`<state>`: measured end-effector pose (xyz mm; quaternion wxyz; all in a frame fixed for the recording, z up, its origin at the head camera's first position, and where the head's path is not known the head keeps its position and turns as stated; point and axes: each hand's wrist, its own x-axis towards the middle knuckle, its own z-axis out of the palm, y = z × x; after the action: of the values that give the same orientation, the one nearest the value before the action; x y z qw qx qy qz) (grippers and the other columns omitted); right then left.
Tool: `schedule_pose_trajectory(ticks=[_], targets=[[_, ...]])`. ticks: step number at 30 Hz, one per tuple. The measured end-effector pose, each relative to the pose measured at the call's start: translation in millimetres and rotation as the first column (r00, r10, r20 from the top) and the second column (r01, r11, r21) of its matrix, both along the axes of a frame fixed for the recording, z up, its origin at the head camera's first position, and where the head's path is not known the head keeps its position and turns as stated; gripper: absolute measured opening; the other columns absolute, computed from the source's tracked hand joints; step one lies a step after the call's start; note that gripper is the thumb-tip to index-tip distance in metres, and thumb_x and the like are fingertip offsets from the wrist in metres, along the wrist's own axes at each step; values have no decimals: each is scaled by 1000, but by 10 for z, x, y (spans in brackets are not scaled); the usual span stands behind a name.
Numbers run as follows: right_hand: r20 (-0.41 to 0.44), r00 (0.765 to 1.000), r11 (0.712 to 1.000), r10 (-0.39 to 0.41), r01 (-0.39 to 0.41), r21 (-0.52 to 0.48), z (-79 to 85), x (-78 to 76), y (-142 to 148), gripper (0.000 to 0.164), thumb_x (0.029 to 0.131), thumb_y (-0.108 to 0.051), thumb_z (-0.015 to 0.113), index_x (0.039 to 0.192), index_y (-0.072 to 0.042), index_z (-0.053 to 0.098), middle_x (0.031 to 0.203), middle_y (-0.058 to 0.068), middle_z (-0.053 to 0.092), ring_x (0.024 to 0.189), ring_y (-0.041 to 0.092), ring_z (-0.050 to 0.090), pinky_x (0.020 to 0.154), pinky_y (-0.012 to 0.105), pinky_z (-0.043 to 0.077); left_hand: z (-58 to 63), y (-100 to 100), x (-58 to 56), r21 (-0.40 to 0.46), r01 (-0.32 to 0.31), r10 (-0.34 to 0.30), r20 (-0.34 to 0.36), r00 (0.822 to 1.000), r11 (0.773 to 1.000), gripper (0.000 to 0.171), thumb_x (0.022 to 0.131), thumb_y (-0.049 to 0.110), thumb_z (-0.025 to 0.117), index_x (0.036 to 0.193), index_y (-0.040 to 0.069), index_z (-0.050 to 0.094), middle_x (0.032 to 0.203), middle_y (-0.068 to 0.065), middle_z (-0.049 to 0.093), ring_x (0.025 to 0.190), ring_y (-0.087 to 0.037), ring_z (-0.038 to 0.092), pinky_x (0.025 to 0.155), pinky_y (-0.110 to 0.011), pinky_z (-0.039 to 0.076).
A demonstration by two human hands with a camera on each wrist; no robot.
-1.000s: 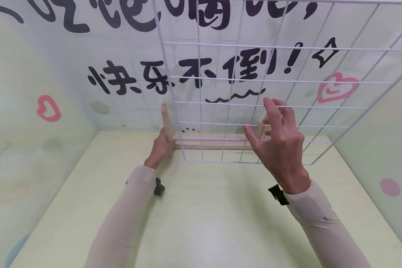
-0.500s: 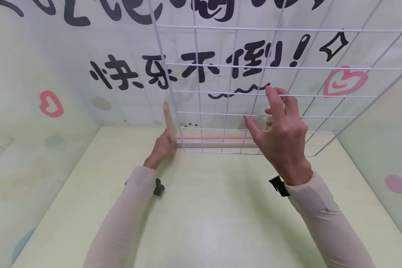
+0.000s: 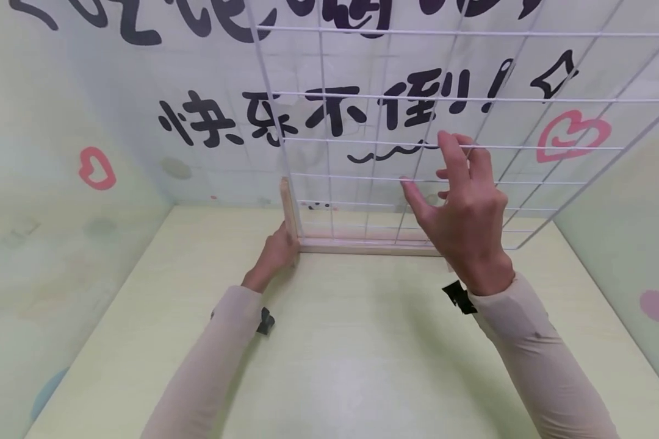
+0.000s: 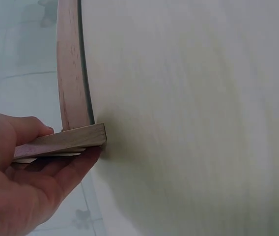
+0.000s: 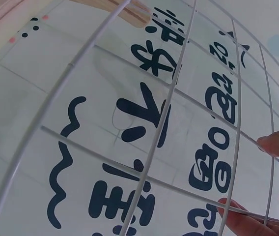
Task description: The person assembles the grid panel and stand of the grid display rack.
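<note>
Within head view only: left grip (image 3: pixel 277 247), right grip (image 3: pixel 467 207), wire grid (image 3: pixel 362 95) together.

In the head view, two grips are being shown: the left grip (image 3: pixel 277 249) near the centre, the right grip (image 3: pixel 467 207) right of it. Two sleeves (image 3: pixel 211 360) are being seen lower down. One wire grid (image 3: pixel 381 96) is being held at upper right, one wooden stand (image 3: pixel 370 250) at centre. Two pink hearts (image 3: pixel 573 152) are being displayed, and one table (image 3: pixel 335 360) is being shown below.
</note>
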<state>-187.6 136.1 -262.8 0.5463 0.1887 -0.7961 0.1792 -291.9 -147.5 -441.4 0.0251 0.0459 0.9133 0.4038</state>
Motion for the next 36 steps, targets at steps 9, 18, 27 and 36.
schedule_pose_trajectory(ticks=[9, 18, 27, 36], targets=[[-8, 1000, 1000, -29, 29, 5, 88, -6, 66, 57, 79, -33, 66, 125, -5, 48, 112, 21, 53, 76, 27, 65, 53, 37, 52, -16, 135, 117, -36, 54, -56, -80, 995, 998, 71, 90, 9, 42, 145, 30, 3, 119, -21, 51, 53, -21, 53, 43, -29, 43], [-17, 1000, 1000, -20, 21, 18, 145, -41, 45, 58, 79, -35, 65, 125, -6, 47, 112, 21, 54, 75, 26, 64, 53, 38, 51, -40, 165, 334, -41, 64, -68, -101, 993, 997, 75, 89, 7, 45, 145, 28, 0, 106, -22, 56, 46, -18, 46, 38, -27, 37], [-15, 999, 998, -30, 31, 45, 208, -53, 35, 58, 79, -35, 65, 125, -6, 47, 112, 22, 53, 73, 27, 62, 52, 39, 51, -80, 213, 571, -76, 75, -85, -151, 985, 994, 78, 89, 8, 44, 144, 29, -7, 71, -12, 53, 42, -16, 43, 38, -27, 34], [-20, 999, 999, -28, 28, 30, 240, -51, 15, 58, 80, -38, 62, 126, -6, 47, 113, 21, 53, 73, 28, 63, 54, 39, 51, -66, 207, 727, -80, 78, -91, -177, 980, 994, 83, 88, 7, 48, 142, 30, -11, 65, -9, 50, 39, -15, 42, 36, -27, 35]])
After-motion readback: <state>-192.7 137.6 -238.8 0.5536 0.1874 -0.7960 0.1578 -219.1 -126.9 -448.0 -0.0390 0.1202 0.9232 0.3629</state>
